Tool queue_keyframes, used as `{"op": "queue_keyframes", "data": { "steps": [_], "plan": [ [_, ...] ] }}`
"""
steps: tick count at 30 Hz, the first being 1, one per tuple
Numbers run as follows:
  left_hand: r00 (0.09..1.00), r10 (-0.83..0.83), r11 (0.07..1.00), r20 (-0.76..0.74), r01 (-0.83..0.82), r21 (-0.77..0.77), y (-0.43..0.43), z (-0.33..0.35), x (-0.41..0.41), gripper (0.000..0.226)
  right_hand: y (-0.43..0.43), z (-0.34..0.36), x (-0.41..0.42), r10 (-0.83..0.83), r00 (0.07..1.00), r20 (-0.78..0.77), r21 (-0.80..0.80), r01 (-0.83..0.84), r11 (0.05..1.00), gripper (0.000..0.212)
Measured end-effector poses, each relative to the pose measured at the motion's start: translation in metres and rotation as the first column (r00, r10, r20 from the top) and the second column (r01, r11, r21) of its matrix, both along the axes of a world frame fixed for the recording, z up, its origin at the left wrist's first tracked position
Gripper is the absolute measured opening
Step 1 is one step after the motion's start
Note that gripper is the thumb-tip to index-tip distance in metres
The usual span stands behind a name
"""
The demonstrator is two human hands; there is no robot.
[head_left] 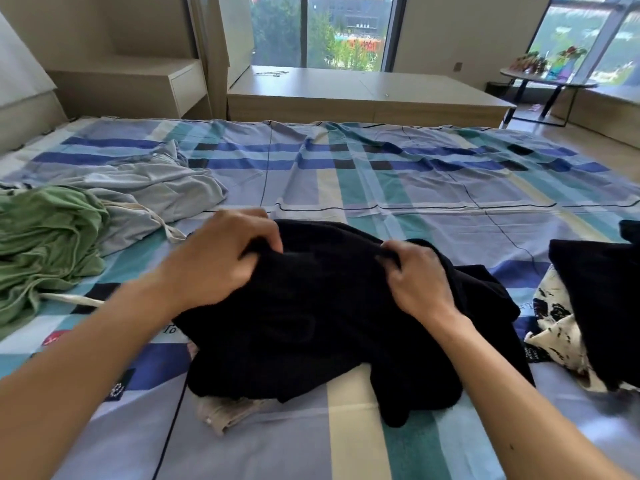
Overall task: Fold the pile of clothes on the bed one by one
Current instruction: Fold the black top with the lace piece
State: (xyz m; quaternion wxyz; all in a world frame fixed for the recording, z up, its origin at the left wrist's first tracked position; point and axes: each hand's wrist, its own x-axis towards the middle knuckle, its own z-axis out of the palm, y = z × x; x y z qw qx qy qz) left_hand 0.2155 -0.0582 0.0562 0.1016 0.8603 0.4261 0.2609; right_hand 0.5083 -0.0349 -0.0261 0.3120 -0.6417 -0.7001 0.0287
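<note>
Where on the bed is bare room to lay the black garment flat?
The widest bare sheet lies beyond the black garment, from the grey clothes rightward. The left is crowded with green clothes, the right with a dark pile on patterned cloth.

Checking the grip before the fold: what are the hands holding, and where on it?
The black garment: the left hand and the right hand each pinch its bunched far edge.

Both forearms reach forward; left hand (221, 261) and right hand (417, 275), fingers curled, pinch black garment (311, 323).
</note>
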Motion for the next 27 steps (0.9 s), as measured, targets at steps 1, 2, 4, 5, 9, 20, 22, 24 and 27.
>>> {"op": "queue_keyframes", "data": {
  "steps": [1,2,4,5,9,20,22,24,27],
  "plan": [
    [0.997,0.016,0.999,0.081,-0.018,0.026,0.0,0.01,-0.008,0.034,0.003,0.009,0.004,-0.053,0.991,-0.12,0.045,0.059,0.997,0.013],
    [0.983,0.041,0.997,0.177,-0.052,0.058,0.002,0.018,-0.016,0.032,0.005,0.02,0.01,-0.084,0.967,-0.241,0.084,0.107,0.991,0.014],
    [0.919,0.102,0.982,0.38,-0.155,0.112,0.006,0.029,-0.032,0.031,0.006,0.044,0.027,-0.11,0.904,-0.412,0.165,0.193,0.967,0.016],
    [0.87,0.126,0.974,0.478,-0.2,0.108,0.009,0.032,-0.036,0.031,0.003,0.055,0.035,-0.119,0.877,-0.466,0.197,0.234,0.952,0.018],
    [0.7,0.191,0.967,0.688,-0.254,-0.01,0.018,0.029,-0.037,0.04,-0.006,0.066,0.047,-0.128,0.834,-0.537,0.207,0.278,0.938,0.021],
    [0.933,0.302,0.901,-0.195,-0.346,-0.263,0.006,-0.036,-0.008,0.069,-0.03,0.032,0.003,0.236,0.969,-0.08,-0.006,-0.237,0.972,0.069],
    [0.968,0.217,0.939,-0.128,-0.243,-0.244,-0.003,-0.039,0.005,0.031,-0.037,0.028,-0.008,0.365,0.926,-0.094,-0.126,-0.375,0.918,0.078],
    [0.999,-0.026,0.964,-0.032,0.016,-0.266,-0.024,-0.035,0.033,0.011,-0.037,0.026,-0.015,0.398,0.866,-0.304,-0.191,-0.464,0.865,0.076],
    [0.927,-0.376,0.842,0.007,0.345,-0.415,-0.06,-0.027,0.07,0.014,-0.034,0.02,-0.018,0.28,0.85,-0.446,-0.337,-0.45,0.827,0.093]
  ]
}}
